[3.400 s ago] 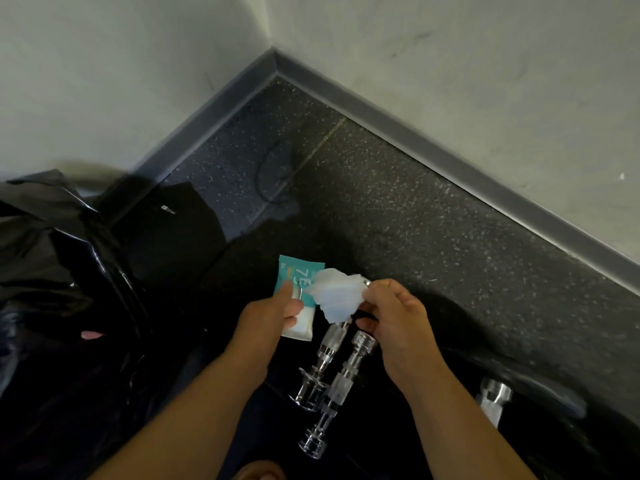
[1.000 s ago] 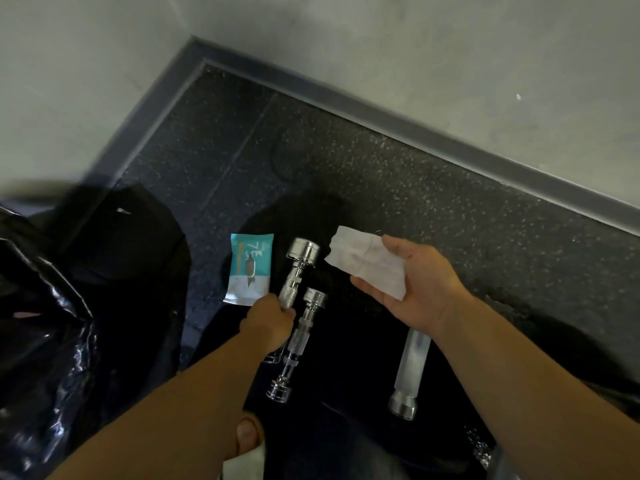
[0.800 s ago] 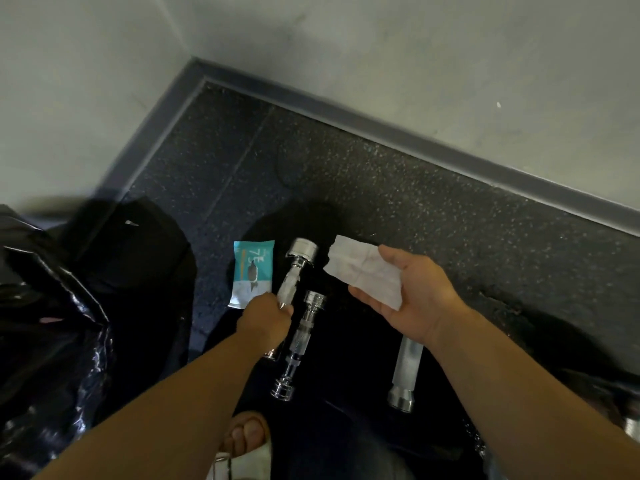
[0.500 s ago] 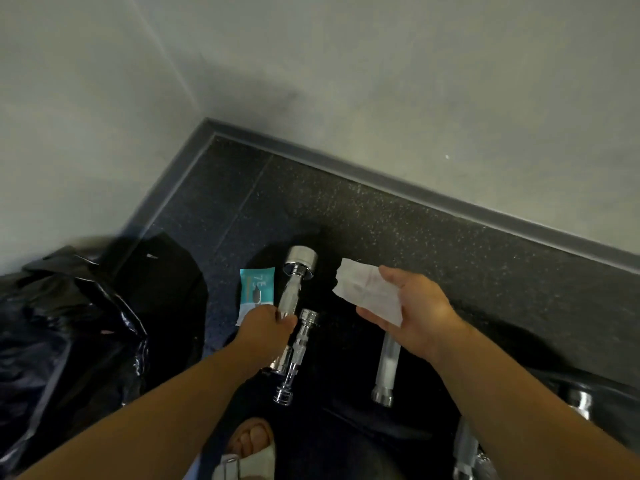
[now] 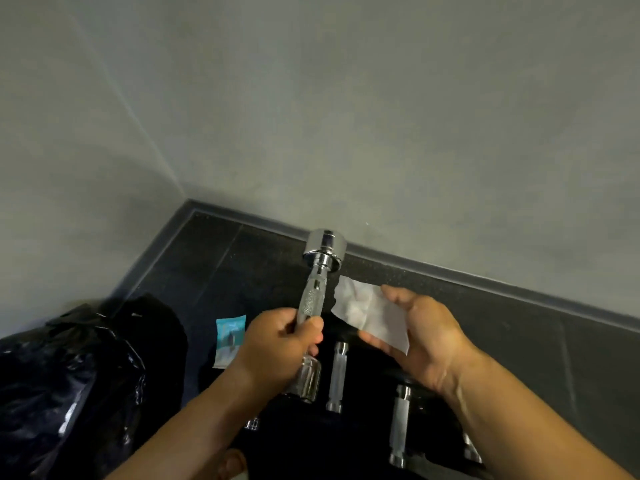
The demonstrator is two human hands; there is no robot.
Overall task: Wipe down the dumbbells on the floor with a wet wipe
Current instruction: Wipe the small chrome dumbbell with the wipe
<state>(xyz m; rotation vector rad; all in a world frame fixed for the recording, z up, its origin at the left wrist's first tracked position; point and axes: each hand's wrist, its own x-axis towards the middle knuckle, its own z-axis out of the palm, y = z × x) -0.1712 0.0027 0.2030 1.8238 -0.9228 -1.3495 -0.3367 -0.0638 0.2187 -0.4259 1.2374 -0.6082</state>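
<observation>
The dumbbell (image 5: 313, 299) is held above the floor (image 5: 242, 265), long axis pointing up and away, chrome head toward the wall (image 5: 346, 133). The left hand (image 5: 277, 344) has its fingers (image 5: 311, 329) curled round the lower knurled handle. Just right of the handle, the right hand (image 5: 422, 337) lies flat and spread, the wet wipe (image 5: 370, 313) draped over it. I judge a short sideways reach would meet the handle. 2 more bars (image 5: 337, 375) lie on the dark speckled floor in a room corner.
</observation>
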